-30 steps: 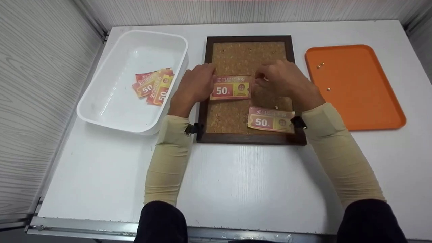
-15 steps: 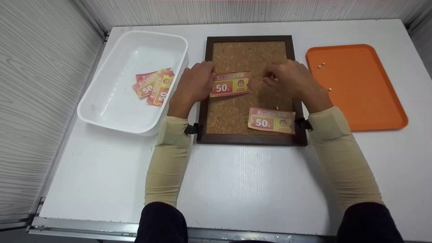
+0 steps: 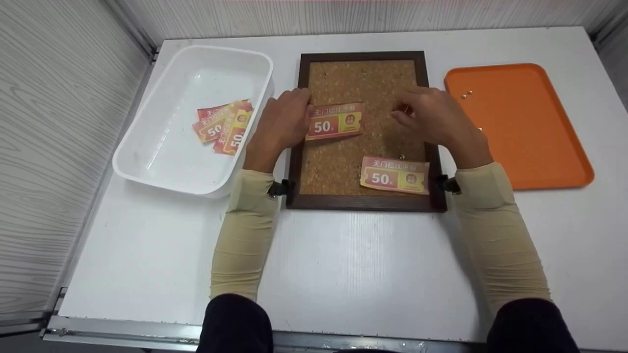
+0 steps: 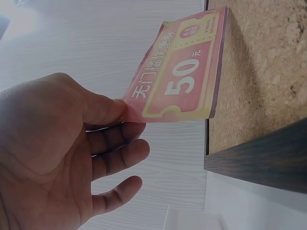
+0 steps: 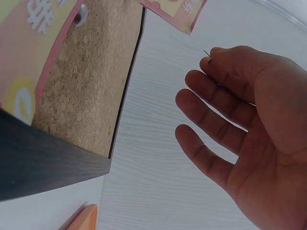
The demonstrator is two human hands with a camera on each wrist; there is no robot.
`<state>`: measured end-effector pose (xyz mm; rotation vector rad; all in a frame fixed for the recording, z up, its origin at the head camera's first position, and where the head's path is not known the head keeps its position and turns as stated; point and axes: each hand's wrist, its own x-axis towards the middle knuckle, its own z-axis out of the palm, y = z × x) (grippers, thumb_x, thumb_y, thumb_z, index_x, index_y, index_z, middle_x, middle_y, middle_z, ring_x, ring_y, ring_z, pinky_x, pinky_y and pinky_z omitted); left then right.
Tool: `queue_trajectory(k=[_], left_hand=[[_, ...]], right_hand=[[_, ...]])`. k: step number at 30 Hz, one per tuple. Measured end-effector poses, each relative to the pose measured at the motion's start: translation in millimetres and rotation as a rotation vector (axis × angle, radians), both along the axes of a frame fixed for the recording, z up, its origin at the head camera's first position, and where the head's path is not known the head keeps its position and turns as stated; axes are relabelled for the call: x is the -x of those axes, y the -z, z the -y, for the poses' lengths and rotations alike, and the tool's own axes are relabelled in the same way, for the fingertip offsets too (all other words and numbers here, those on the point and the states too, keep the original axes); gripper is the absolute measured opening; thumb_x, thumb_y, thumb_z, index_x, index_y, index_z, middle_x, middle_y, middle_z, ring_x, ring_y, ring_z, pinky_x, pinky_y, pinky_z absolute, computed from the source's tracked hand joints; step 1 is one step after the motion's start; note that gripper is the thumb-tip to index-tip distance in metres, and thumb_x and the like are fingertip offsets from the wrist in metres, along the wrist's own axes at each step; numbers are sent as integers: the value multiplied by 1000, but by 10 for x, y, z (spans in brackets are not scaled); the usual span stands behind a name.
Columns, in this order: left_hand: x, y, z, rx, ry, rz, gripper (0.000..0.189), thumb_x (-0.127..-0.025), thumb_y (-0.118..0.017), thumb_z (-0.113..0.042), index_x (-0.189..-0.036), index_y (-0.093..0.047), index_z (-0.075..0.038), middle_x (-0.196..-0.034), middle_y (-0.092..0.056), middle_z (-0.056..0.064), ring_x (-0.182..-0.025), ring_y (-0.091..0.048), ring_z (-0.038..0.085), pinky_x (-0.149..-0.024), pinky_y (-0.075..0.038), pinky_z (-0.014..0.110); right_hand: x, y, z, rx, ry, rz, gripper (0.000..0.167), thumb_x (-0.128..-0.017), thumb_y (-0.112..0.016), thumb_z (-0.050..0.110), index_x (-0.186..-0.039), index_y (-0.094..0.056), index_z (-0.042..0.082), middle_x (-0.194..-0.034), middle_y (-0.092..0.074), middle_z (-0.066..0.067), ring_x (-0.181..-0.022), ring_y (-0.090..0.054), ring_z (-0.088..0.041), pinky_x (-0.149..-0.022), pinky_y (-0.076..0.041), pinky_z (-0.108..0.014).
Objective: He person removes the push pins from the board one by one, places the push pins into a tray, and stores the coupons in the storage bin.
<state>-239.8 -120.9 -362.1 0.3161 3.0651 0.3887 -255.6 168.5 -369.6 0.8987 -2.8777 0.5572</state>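
My left hand (image 3: 282,120) pinches the left end of a pink and yellow paper coupon (image 4: 177,72) between thumb and forefinger. The coupon is lifted at a tilt over the framed corkboard (image 3: 333,169). To its right, my right hand (image 3: 439,115) hovers above the board's right side. In the right wrist view its thumb and forefinger pinch a thumbtack (image 5: 206,55); the thin point sticks out and the head is hidden. A second coupon (image 3: 395,175) lies at the board's lower right, with a small thumbtack (image 3: 402,157) just above its top edge.
At left stands a white bin (image 3: 162,179) with several coupons (image 3: 225,126) fanned inside. An orange tray (image 3: 535,132) at right bears a few small gold thumbtacks (image 3: 464,97), one partly beside my right wrist. Dark wooden rails frame the corkboard.
My right hand has drawn away to the right from the held coupon's right end. The coupon's right end has risen slightly. My left hand has barely moved.
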Motion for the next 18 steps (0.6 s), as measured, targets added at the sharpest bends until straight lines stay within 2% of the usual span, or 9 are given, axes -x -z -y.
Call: queue_trajectory(k=[11, 18], left_hand=[[7, 11, -8, 5, 19, -37, 32, -102, -38, -33, -120, -53, -10, -113, -60, 10, -107, -55, 26, -97, -42, 47], [15, 9, -2, -7, 16, -38, 33, -102, -39, -34, -120, -54, -10, -111, -60, 10, -105, -54, 26, -97, -42, 47]], right_hand=[[-40, 16, -121, 66, 51, -34, 18, -95, -60, 21, -100, -69, 7, -89, -66, -10, -80, -59, -23, -72, -47, -39], [-43, 12, -170, 64, 81, -7, 23, -96, -59, 23, -106, -69, 5, -96, -67, -11, -83, -58, -23, -74, -48, -41]])
